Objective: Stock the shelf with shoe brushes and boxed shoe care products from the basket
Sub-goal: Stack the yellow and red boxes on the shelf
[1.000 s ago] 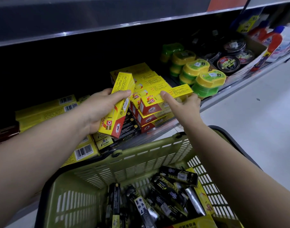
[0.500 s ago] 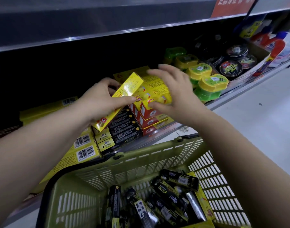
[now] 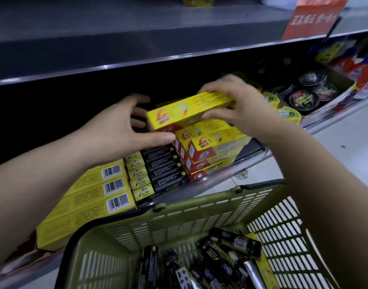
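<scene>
A yellow boxed shoe care product [image 3: 189, 110] lies flat in the air just above the stack of yellow-and-red boxes [image 3: 212, 149] on the lower shelf. My right hand [image 3: 243, 107] grips its right end, fingers over the top and thumb along the front. My left hand [image 3: 118, 130] is spread at the box's left end, its thumb touching the lower left corner. The green basket [image 3: 178, 207] stands below the shelf and holds several black boxes [image 3: 235, 243] and a yellow box [image 3: 262, 265].
Black boxes [image 3: 164, 167] and barcoded yellow boxes [image 3: 95, 195] lie left of the stack. Green-yellow tubs [image 3: 289, 114], black tins [image 3: 304, 100] and bottles [image 3: 364, 76] fill the shelf's right. The upper shelf [image 3: 137, 49] overhangs close above, with a red sign [image 3: 312, 17].
The yellow box went from my left hand's grip to my right hand and turned from upright to flat above the stack. My left hand opened.
</scene>
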{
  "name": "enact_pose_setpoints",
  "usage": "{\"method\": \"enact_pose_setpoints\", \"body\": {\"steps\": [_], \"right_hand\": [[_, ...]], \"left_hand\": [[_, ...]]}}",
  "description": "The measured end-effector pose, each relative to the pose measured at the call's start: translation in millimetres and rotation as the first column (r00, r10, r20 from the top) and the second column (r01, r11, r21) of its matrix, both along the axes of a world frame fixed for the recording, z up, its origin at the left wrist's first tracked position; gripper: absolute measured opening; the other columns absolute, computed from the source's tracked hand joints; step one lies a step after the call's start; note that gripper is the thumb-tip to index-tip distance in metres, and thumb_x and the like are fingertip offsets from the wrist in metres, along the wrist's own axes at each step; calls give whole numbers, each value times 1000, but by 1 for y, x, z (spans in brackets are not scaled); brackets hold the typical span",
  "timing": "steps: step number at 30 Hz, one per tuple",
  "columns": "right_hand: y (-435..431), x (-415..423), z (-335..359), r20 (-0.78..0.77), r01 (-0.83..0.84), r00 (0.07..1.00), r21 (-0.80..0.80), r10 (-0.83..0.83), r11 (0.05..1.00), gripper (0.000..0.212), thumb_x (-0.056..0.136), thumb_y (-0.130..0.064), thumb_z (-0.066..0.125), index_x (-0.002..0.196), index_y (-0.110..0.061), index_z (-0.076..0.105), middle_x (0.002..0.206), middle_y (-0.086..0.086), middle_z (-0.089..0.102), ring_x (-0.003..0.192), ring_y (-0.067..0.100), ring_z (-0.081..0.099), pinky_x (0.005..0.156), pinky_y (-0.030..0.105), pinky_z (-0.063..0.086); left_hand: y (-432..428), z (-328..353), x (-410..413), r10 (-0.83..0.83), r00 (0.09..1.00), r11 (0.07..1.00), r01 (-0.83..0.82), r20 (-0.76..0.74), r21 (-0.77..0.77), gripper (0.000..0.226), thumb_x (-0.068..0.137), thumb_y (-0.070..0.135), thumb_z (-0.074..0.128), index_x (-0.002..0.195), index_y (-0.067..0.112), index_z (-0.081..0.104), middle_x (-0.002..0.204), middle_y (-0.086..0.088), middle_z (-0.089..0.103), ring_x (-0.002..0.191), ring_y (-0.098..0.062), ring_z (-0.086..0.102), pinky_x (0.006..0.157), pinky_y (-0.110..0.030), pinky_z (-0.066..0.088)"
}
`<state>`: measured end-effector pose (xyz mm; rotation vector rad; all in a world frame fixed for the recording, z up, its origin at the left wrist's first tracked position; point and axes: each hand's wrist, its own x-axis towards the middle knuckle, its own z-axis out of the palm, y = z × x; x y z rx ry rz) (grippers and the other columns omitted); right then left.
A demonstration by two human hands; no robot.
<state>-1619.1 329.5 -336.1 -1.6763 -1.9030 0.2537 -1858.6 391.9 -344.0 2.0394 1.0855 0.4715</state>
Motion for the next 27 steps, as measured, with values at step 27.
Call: {"method": "enact_pose_setpoints", "body": {"steps": [27], "right_hand": [[2,79,-40,-70,7,995,-662,-71,750,106,55,-32,87,138,-53,23,152,-6,24,139,20,22,109,36,26]], "left_hand": [[-31,-100,68,107,994,987,-104,13,-126,110,67,33,81,148,31,7,146,-4,26,95,-10,54,80,-24,40]]}}
